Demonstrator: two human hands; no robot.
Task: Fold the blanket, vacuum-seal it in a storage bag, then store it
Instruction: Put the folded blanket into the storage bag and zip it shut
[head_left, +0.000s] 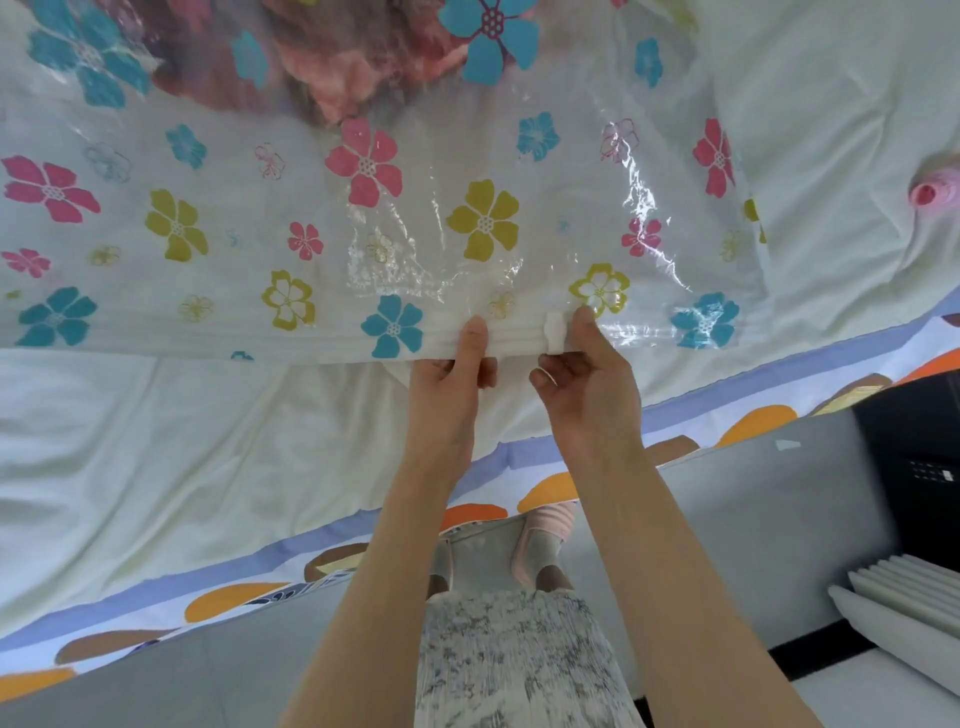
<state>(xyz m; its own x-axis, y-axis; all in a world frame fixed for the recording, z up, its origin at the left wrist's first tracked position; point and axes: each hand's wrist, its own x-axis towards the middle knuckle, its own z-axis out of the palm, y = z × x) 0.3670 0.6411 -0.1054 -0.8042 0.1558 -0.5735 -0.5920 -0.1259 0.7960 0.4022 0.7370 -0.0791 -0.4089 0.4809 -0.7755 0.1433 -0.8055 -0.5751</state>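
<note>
Hands at the near edge of the bag (208, 218), and it's all about the zip. Blanket (332, 67) is in, a pinkish bulk showing through the flowered plastic at the far end, well away from the fingers, with the bag lying flat on the bed (156, 441). Left hand (452, 379) pinches the white seal strip (519, 339), thumb on top, fingers curled under. Right hand (587, 379) sits just beside it, thumb and fingers gripping the small white slider (555, 330) clipped over that strip. Slider lies between the two hands, touching the right one.

Key line: the strip runs side to side across the view, along the bag's near edge, so the slider can only travel left or right. A long run stretches off left past the left hand; a shorter run goes right toward the bag's corner. Which stretch is sealed I can't tell. My read: right hand drives the slider, left anchors the strip taut. Risk is the strip buckling and the slider jumping off.
</note>
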